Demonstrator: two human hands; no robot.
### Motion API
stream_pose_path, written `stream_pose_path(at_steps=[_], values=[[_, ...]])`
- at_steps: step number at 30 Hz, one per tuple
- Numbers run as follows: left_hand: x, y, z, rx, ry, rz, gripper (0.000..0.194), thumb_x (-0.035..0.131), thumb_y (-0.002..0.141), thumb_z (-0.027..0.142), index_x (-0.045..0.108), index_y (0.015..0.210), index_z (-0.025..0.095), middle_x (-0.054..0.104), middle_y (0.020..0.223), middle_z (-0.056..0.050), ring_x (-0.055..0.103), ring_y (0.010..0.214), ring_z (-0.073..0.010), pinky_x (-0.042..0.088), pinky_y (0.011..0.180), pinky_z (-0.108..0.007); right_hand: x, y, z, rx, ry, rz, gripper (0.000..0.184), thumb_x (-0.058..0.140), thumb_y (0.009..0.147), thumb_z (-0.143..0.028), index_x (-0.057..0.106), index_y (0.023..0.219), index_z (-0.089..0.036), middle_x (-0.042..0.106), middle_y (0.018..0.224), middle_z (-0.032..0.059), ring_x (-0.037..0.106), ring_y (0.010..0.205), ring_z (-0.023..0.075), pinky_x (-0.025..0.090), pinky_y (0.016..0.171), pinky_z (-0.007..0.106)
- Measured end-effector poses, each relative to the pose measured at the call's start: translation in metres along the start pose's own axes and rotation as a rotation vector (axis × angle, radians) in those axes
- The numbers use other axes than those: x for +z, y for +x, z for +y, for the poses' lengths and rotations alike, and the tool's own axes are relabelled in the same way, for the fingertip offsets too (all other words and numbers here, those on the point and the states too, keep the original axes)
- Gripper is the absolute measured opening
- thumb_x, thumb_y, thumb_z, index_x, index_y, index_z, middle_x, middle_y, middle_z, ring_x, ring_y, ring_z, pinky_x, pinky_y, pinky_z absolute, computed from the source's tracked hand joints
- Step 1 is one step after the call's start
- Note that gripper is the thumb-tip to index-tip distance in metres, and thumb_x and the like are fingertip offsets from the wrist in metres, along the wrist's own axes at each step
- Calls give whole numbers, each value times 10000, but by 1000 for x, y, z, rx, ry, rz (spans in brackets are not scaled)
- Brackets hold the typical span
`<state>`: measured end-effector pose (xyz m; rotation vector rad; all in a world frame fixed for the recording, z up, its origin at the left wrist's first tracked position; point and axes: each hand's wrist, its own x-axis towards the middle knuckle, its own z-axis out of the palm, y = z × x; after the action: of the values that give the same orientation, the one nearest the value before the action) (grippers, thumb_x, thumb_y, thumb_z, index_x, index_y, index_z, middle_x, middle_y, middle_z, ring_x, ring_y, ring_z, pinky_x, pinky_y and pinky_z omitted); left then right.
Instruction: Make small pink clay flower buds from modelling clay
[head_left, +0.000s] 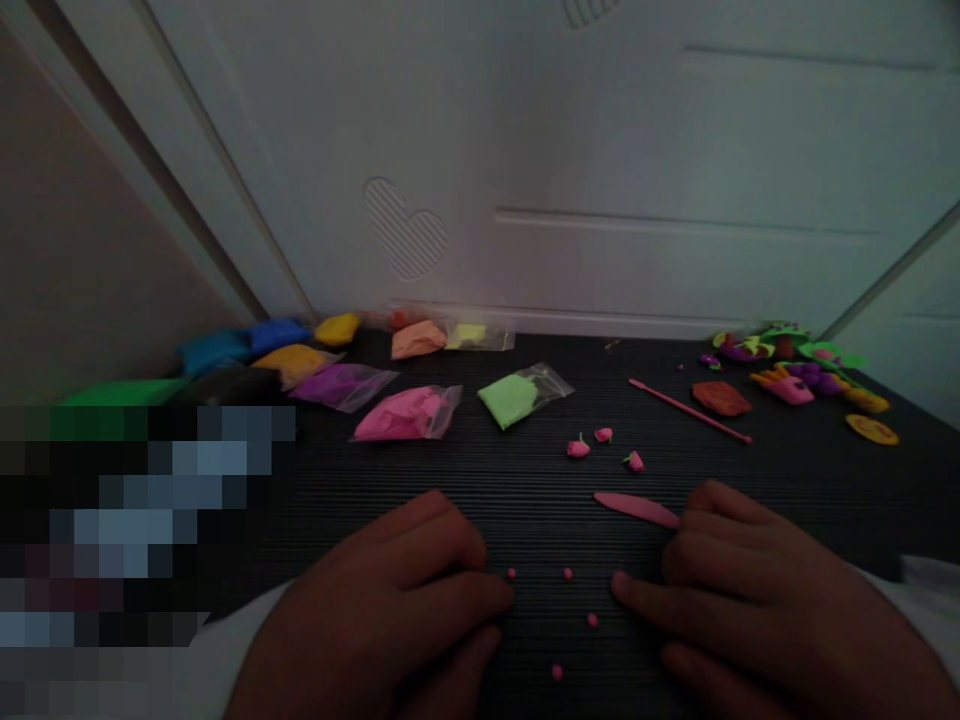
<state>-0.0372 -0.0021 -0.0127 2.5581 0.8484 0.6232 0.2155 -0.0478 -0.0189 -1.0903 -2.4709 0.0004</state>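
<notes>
- From the head view, two bare hands are seen low over a dark ribbed table (360,475), with four small pink balls (568,574) laid out between them.
- Over on the left, the left hand (375,590) is kept palm down, fingers bent and close together; one ball is seen right at its fingertips, but whether anything is pinched underneath cannot be told.
- Across on the right, the right hand (780,590) is curled, with its index finger pointed inward toward the balls; a pinkish spot is shown at that fingertip, though whether a ball is pressed there cannot be told.
- And the pink knife (637,508): its right end is met by the right hand's curled fingers, its tip aimed left; whether it is gripped or just touched cannot be told.
- Just beyond the knife, three pink buds (577,449) with green bits are grouped.
- Farther right, a thin pink stick (690,411) is laid slantwise, with a reddish slab (721,398) beside it.
- At the far right, colourful shaped pieces (791,388) are clustered, with a yellow disc (871,430) placed nearer.
- Beyond the hands, a green bag (511,398) and a pink bag (401,414) are set down, with a purple bag (337,384) farther left.
- The lower left corner is hidden by blocky pixels.
</notes>
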Motion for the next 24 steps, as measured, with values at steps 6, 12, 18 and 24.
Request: stream_pose_path(at_steps=[6,12,18,24], values=[[-1,3,1,43,65,42,191,463,750,138,617,820,226,540,737,-17,491,686,-141,403,561,-243,0,2,0,16,8,32,241,523,764,-279,600,992,-254,563,679,-13,488,596,138,309,589,318],[-5,10,2,87,135,110,170,480,775,258,632,835,209,538,703,-38,489,675,-152,444,568,-240,-1,4,-3,82,33,136,292,499,775,-288,570,1055,-245,622,834,13,541,694,152,373,628,302],[0,6,3,78,77,81,175,466,763,188,632,814,208,537,707,-33,482,678,-148,412,545,-231,-1,7,-5,106,10,89,293,530,747,-247,581,1036,-258,598,804,16,516,688,155,362,629,310],[2,4,5,17,-16,63,213,468,727,96,622,790,230,539,741,0,475,692,-138,357,562,-253,0,24,-16,66,-46,66,298,492,752,-242,589,1034,-245,557,757,10,480,707,171,304,674,371]])
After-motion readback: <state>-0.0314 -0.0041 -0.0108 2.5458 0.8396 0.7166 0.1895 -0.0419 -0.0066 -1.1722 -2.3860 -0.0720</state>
